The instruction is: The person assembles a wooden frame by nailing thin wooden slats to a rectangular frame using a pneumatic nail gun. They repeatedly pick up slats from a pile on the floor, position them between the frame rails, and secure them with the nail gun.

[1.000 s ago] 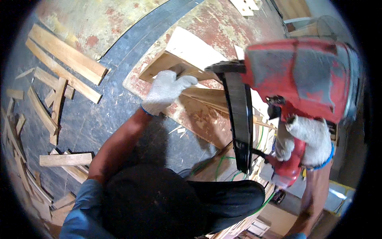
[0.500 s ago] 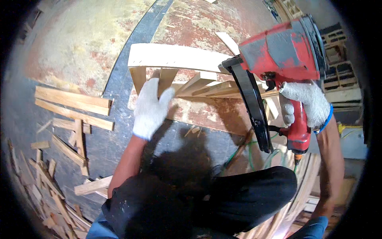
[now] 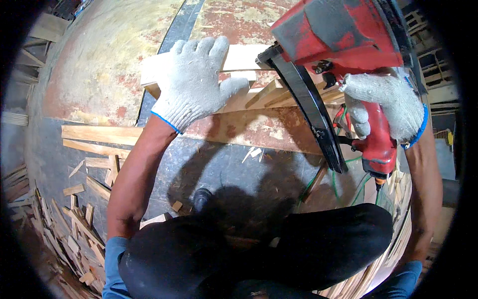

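Observation:
My right hand (image 3: 391, 107), in a white knit glove with a blue cuff, is wrapped round the handle of a red and grey nail gun (image 3: 343, 37). Its long black magazine (image 3: 308, 112) slants down toward me, and the nose end is near the top board of a wooden frame. My left hand (image 3: 196, 79), gloved alike, lies over the left part of that pale board (image 3: 244, 57) with fingers spread and thumb out to the right. Slanting wooden slats (image 3: 266, 93) show beneath the board; the left hand hides some of them.
Loose planks (image 3: 99, 133) lie to the left on the dark floor, with a heap of wood offcuts (image 3: 82, 224) at lower left. A green hose (image 3: 334, 182) runs below the gun. Long wooden strips (image 3: 393, 239) lie at lower right. Worn red and yellowish panels (image 3: 112, 65) stretch away beyond.
My left hand has come up from the slats below onto the top board, its fingers now spread. The nail gun has moved slightly up and left in the picture, still in my right hand.

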A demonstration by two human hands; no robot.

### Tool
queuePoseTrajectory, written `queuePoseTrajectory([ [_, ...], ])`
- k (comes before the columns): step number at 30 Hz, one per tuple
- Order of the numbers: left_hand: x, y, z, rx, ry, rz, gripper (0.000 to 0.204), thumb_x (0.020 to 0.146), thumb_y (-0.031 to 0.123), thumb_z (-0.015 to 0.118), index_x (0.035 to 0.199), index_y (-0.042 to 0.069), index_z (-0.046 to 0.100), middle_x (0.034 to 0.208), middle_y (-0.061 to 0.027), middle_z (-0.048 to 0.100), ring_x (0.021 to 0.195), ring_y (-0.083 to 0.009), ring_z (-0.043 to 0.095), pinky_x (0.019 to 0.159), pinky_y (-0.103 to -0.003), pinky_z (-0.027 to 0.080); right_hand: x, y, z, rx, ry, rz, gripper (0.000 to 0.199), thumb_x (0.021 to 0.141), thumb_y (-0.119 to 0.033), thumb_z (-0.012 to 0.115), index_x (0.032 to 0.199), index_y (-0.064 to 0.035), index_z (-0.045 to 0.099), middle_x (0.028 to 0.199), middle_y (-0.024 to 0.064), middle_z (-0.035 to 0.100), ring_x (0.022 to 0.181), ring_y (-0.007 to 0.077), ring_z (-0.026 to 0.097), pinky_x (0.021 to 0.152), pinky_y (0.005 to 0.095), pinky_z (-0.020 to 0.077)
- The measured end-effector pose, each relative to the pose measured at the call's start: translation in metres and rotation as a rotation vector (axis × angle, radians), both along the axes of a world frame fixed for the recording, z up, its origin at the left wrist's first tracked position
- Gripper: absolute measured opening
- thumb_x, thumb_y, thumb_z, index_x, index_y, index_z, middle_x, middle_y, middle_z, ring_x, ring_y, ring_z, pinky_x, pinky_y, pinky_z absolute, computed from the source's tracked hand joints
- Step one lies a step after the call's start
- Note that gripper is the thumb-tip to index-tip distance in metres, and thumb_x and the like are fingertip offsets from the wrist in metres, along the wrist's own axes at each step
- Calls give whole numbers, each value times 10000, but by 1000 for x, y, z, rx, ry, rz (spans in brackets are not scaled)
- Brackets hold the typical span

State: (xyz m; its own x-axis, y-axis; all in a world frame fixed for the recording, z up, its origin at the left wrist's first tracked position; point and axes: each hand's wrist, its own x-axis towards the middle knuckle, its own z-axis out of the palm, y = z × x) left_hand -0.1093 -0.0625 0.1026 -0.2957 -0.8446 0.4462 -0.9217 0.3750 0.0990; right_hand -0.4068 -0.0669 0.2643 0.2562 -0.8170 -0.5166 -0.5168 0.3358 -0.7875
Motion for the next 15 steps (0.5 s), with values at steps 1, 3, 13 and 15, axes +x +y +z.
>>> queuePoseTrajectory([
  [1, -2, 0, -1, 1, 21, 6, 761, 844, 568, 723, 1347, 15, 582, 1306, -197, 610, 1191, -390, 575, 1059, -486, 426, -6, 0, -1, 1, -16, 21, 259, 940, -240, 696, 865, 6, 660, 599, 91, 606, 475, 181, 574, 478, 304, 454],
  [3, 0, 2, -2, 1, 58, 27, 742, 840, 557, 738, 1344, 30, 600, 1304, -195, 614, 1174, -393, 584, 1039, -492, 438, -1, 2, -1, -3, 2, -33, 313, 950, -272, 673, 797, 0, 645, 591, 100, 597, 470, 196, 566, 483, 315, 459],
  [13, 7, -15, 18, 243, 39, -40, 789, 794, 560, 793, 1346, 32, 593, 1169, -229, 641, 1072, -417, 629, 924, -473, 512, -12, -1, -4, -25, 2, 73, 384, 956, -304, 653, 698, -24, 603, 571, 105, 570, 463, 215, 552, 478, 336, 459],
  [15, 12, -24, 19, 237, 18, -112, 790, 793, 586, 788, 1314, 24, 595, 1108, -233, 650, 1024, -419, 642, 888, -474, 521, -7, -1, -7, 19, -62, 25, 369, 953, -306, 656, 717, -27, 606, 577, 99, 572, 462, 206, 548, 469, 331, 454],
])
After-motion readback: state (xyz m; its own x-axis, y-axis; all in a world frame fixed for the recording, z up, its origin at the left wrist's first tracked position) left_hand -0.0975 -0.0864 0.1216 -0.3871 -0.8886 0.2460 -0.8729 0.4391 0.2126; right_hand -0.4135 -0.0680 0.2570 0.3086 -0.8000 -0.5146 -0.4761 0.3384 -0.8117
